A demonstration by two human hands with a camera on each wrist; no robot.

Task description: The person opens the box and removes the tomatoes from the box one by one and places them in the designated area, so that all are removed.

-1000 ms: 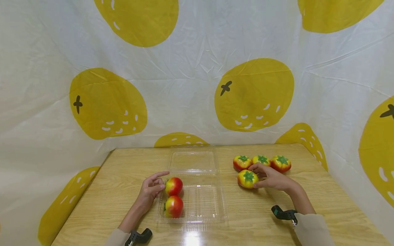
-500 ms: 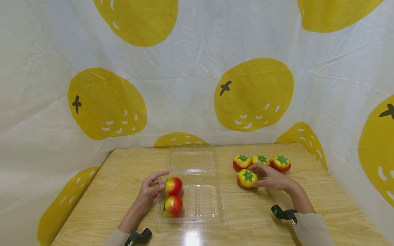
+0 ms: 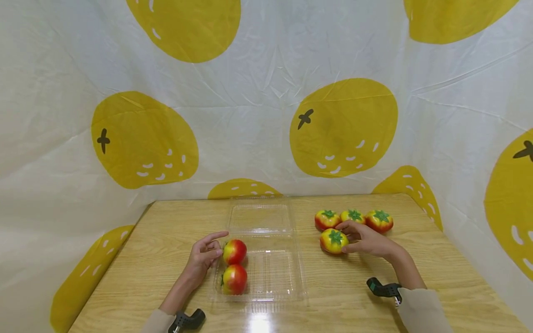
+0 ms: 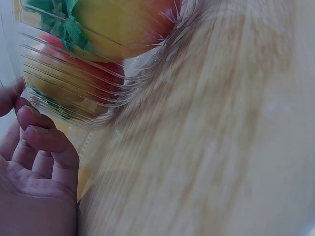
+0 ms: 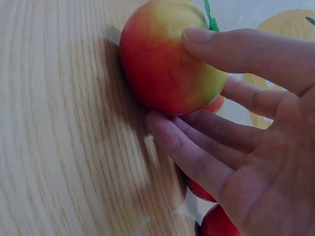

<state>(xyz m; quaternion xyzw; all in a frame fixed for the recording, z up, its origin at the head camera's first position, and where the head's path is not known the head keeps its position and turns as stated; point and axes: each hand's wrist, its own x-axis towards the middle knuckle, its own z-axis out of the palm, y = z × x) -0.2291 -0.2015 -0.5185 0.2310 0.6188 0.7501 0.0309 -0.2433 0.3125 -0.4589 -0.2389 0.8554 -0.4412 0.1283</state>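
Observation:
My left hand [image 3: 201, 260] pinches the left rim of a clear plastic clamshell box [image 3: 275, 274]; the left wrist view shows thumb and fingertips at its ribbed wall [image 4: 78, 73]. Two red-and-yellow artificial persimmons lie along the box's left side, a far one [image 3: 235, 252] and a near one [image 3: 234, 279], their green tops turned left. To the right of the box, my right hand [image 3: 368, 240] holds another persimmon [image 3: 334, 241], green top up. In the right wrist view, the thumb is on this persimmon [image 5: 167, 59] near its leaves, with the other fingers at its lower side and behind.
Behind the right hand stand three more persimmons in a row: left [image 3: 326, 220], middle [image 3: 353, 216] and right [image 3: 380, 221]. The box's lid [image 3: 260, 217] lies folded back on the wooden table [image 3: 175, 222]. A fruit-print curtain [image 3: 245, 138] encloses the table's back and sides.
The persimmon at my right hand has shifted very slightly left and away. Both hands stay in practically the same place, and the box and other persimmons have not moved.

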